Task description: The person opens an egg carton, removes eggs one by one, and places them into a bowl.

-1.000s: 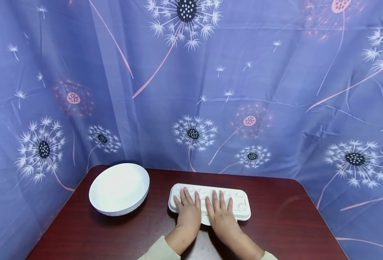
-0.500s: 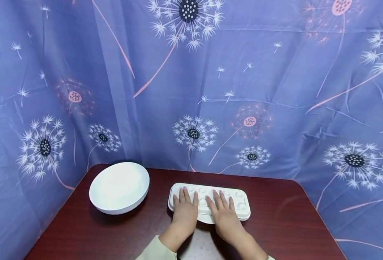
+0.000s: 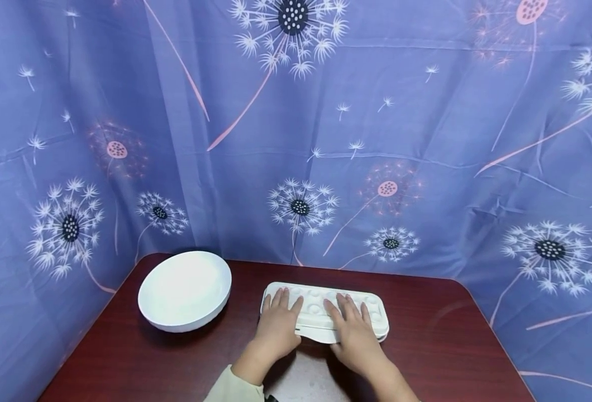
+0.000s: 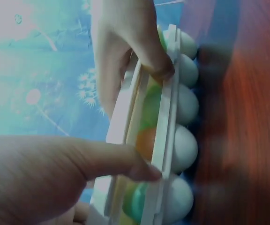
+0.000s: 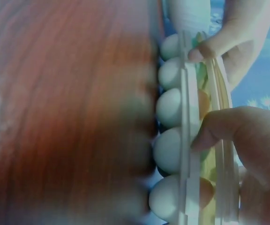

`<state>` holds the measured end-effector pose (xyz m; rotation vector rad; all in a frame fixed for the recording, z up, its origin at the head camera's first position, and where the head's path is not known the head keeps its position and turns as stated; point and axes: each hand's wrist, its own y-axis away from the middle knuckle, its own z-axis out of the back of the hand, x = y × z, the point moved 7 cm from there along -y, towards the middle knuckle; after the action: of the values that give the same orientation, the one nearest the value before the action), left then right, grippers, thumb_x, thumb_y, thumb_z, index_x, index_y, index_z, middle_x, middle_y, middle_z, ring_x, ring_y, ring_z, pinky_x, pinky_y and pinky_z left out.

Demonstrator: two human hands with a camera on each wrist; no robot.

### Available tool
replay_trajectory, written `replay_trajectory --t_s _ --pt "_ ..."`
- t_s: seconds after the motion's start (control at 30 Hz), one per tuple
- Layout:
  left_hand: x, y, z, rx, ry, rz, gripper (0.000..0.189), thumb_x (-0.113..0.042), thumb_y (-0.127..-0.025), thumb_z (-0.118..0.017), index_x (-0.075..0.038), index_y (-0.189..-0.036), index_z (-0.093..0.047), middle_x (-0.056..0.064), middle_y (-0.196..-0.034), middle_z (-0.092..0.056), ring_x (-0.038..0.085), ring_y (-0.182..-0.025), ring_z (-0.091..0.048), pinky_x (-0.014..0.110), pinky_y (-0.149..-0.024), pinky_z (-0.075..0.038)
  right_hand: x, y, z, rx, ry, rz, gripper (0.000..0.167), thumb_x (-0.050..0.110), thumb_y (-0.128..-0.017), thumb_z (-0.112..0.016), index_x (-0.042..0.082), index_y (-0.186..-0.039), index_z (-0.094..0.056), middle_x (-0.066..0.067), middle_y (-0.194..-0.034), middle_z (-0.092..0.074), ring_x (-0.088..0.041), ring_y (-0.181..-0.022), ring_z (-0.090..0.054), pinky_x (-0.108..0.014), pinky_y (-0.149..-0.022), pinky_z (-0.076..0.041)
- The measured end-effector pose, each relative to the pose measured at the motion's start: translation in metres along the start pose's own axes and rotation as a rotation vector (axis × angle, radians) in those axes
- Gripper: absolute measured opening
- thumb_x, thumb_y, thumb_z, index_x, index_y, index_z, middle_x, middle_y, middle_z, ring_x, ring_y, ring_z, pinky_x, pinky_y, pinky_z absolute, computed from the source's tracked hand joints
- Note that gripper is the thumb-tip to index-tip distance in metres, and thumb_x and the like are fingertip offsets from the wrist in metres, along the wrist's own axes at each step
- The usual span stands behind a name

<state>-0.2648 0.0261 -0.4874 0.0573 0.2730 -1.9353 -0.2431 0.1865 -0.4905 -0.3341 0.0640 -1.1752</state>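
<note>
A white egg box (image 3: 316, 309) with rounded bumps on its lid lies on the dark red table. My left hand (image 3: 277, 330) spreads its fingers over the lid's left part, its thumb at the front edge. On the right part, my right hand (image 3: 354, 336) lies likewise. A gap shows between the lid (image 4: 120, 115) and the lower tray (image 4: 164, 119) in the left wrist view, with both thumbs on the tray's rim. Green and orange pieces show inside the gap. Round white cups (image 5: 168, 108) bulge under the rim. The undersides of the fingers are hidden.
A white round bowl (image 3: 185, 291) stands left of the egg box, near the back of the table (image 3: 442, 346). A blue curtain (image 3: 215, 184) with dandelion prints hangs behind and beside the table.
Both hands have shifted outward a little and their thumbs have come to the front edge of the egg box. The egg box and the bowl stay in about the same place.
</note>
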Motion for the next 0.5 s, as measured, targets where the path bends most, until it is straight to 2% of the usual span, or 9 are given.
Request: replay_trajectory --t_s 0.1,0.23,0.4,0.5 --pt "0.004 0.0 0.003 -0.001 0.055 -0.004 0.082 -0.028 -0.068 -0.083 -0.012 -0.144 -0.056 0.025 -0.151 -0.049 0.039 -0.145 -0.042 0.058 -0.119 -0.031 -0.005 0.0 0.004 -0.016 -0.017 -0.039 0.093 0.022 -0.065 -0.088 0.013 -0.148 -0.048 -0.023 -0.151 -0.047 -0.044 -0.144 -0.041 -0.071 -0.115 -0.026" --pt "0.008 0.0 0.007 -0.011 0.116 -0.015 0.077 -0.025 -0.07 -0.081 -0.01 -0.142 -0.058 0.024 -0.15 -0.05 0.042 -0.146 -0.04 0.062 -0.119 -0.029 -0.01 0.0 0.011 -0.064 -0.032 -0.067 0.092 0.023 -0.063 -0.09 0.012 -0.146 -0.051 -0.021 -0.147 -0.051 -0.045 -0.142 -0.043 -0.072 -0.115 -0.026" --pt "0.016 -0.001 0.014 -0.06 0.15 -0.002 0.072 -0.023 -0.069 -0.084 -0.01 -0.136 -0.062 0.023 -0.147 -0.052 0.046 -0.145 -0.038 0.071 -0.113 -0.029 -0.017 0.0 0.021 -0.146 -0.049 -0.097 0.09 0.019 -0.061 -0.09 0.01 -0.142 -0.054 -0.021 -0.141 -0.056 -0.046 -0.141 -0.044 -0.075 -0.113 -0.022" --pt "0.021 -0.003 0.019 -0.09 0.152 0.009 0.07 -0.021 -0.068 -0.085 -0.009 -0.134 -0.064 0.022 -0.146 -0.054 0.046 -0.144 -0.04 0.071 -0.111 -0.033 -0.023 0.001 0.028 -0.194 -0.056 -0.125 0.089 0.014 -0.058 -0.088 0.007 -0.141 -0.055 -0.021 -0.138 -0.058 -0.045 -0.14 -0.046 -0.075 -0.113 -0.021"
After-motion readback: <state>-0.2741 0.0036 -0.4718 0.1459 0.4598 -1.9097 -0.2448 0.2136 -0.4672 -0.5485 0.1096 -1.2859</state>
